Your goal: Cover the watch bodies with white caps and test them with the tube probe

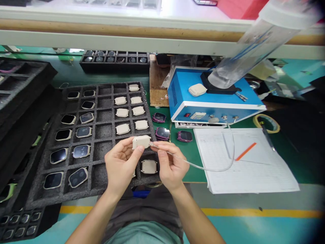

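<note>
Between the thumb and fingers of my left hand [123, 162] is a cream watch case [140, 142], held over the foam tray [100, 176]. My right hand [172, 164] pinches the end of a thin clear tube [210, 169], its tip touching or close against the right side of the case. That tube curves back to a fitting on the front of a blue machine [218, 112]. In the tray, cream cases fill the right columns, among them one [149, 166] below my hands. Watches with dark screens [81, 151] sit in the left columns.
Purple watch cases [185, 136] lie right of the tray. Beyond them are paper sheets [254, 176] with an orange strip [245, 151], a pen [267, 135] and a tape roll [266, 122]. A clear cylinder [243, 54] leans above the machine. Stacked black trays [22, 91] stand left.
</note>
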`<state>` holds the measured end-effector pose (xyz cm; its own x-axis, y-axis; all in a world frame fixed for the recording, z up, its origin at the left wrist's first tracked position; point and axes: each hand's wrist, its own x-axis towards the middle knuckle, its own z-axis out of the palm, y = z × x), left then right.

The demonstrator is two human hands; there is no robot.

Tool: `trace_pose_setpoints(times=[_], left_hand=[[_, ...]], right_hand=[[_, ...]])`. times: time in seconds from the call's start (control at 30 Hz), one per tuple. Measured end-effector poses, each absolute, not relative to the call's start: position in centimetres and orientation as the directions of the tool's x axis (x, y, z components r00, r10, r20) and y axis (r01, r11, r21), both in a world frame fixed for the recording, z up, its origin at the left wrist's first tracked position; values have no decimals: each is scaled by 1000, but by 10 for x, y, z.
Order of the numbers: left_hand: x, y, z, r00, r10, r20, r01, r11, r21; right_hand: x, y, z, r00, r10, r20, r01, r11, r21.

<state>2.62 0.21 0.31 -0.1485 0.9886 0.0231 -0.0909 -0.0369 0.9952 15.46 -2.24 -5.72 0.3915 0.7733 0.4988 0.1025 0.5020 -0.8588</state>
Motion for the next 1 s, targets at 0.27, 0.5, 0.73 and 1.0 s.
trace_pose_setpoints(times=[0.27, 0.5, 0.73, 1.0], left_hand=[[25, 0, 2, -142, 989, 44, -54, -52, 997], [24, 0, 3, -132, 989, 69, -43, -76, 996], [25, 0, 4, -118, 987, 105, -58, -112, 992], [24, 1, 4, -110, 988, 108, -77, -117, 990]], right_hand=[[155, -22, -55, 377, 777, 505, 104, 506, -856], [155, -22, -53, 371, 776, 510, 98, 513, -853], [155, -20, -52, 374, 767, 521, 82, 533, -842], [153, -20, -52, 367, 773, 517, 47, 540, -840]])
